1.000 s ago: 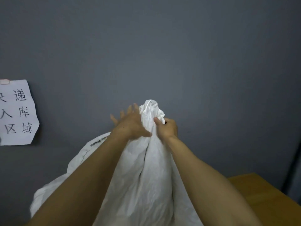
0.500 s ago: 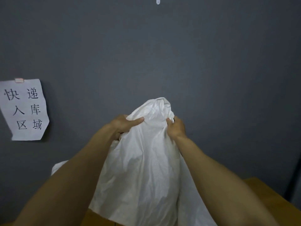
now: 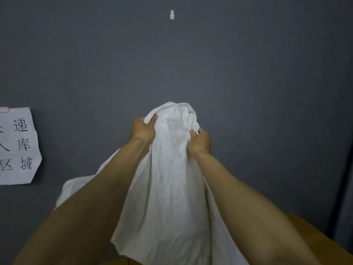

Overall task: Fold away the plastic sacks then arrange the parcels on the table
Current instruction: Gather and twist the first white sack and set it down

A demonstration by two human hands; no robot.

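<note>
A large white plastic sack (image 3: 170, 188) hangs in front of me, held up high against the grey wall. My left hand (image 3: 143, 130) grips its bunched top edge on the left, thumb over the fabric. My right hand (image 3: 200, 140) grips the same top edge on the right. The sack's lower part drapes down between my forearms and spreads out behind my left arm. No parcels are in view.
A wooden table (image 3: 313, 238) shows at the lower right, partly under the sack. A paper sign (image 3: 17, 146) with printed characters is taped to the wall at the left. A small white hook (image 3: 172, 14) sits high on the wall.
My left hand went from open against the sack to gripping its top edge. Both hands have lifted the sack's top higher, and the sack has gathered narrower between them.
</note>
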